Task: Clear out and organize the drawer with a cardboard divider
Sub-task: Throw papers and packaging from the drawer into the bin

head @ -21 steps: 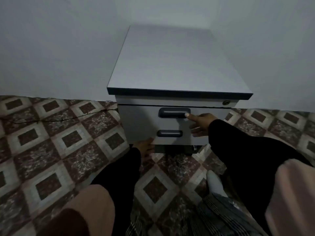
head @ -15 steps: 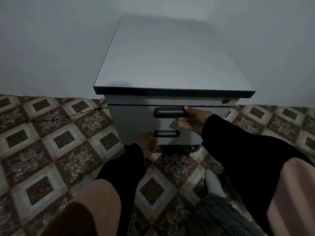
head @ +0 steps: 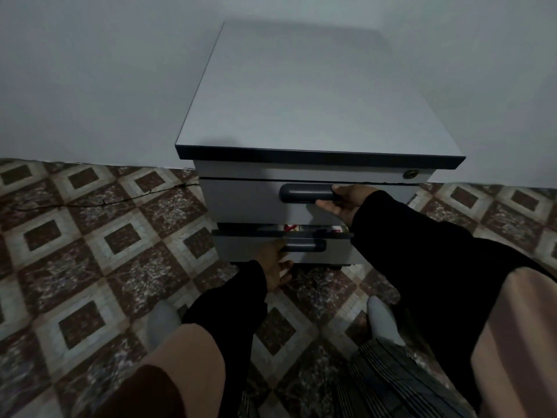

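Observation:
A small grey drawer cabinet [head: 313,95] stands against the wall. Its upper drawer [head: 241,200] is closed and has a dark handle [head: 304,193]. My right hand [head: 346,200] rests at the right end of that handle, fingers touching it. The lower drawer [head: 250,248] is pulled out a little, and a narrow gap [head: 301,228] shows red and white items inside that I cannot make out. My left hand [head: 275,265] grips the left end of the lower drawer handle [head: 307,245].
The floor [head: 90,251] is patterned tile with a crack at the left. My feet in grey socks [head: 161,324] stand just in front of the cabinet. A keyhole [head: 410,174] sits at the cabinet's top right. White walls enclose the corner.
My left hand has moved from the cabinet's bottom edge up to the lower handle and the lower drawer has slid out a little. My right hand stays at the upper handle.

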Motion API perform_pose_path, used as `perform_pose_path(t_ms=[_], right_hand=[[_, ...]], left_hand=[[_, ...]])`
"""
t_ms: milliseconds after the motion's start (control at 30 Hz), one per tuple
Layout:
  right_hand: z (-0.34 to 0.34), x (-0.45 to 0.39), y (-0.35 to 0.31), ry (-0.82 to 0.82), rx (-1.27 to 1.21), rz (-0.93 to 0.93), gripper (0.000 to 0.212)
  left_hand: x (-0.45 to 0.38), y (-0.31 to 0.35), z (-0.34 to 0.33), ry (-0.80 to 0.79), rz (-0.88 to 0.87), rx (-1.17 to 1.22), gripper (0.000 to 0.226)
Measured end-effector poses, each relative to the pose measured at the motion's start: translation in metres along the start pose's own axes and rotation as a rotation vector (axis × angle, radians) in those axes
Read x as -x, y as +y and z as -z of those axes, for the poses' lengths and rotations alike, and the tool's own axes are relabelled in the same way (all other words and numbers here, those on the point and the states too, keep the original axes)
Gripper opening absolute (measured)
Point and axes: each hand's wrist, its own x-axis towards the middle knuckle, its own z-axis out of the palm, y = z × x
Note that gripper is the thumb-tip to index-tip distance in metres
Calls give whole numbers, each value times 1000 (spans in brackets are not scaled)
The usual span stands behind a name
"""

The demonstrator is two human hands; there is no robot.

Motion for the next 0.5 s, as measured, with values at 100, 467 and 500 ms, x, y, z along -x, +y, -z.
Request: perform_pose_path(t_ms=[100, 467, 500], right_hand=[[4, -1, 4, -10, -22, 29, 13], [131, -6, 41, -30, 2038, 146, 54], [145, -8, 46, -53, 2117, 75, 57]], left_hand=[[19, -13, 9, -57, 39, -41, 25], [77, 9, 121, 410, -726, -1588, 32], [72, 3, 133, 370, -606, -1655, 42]])
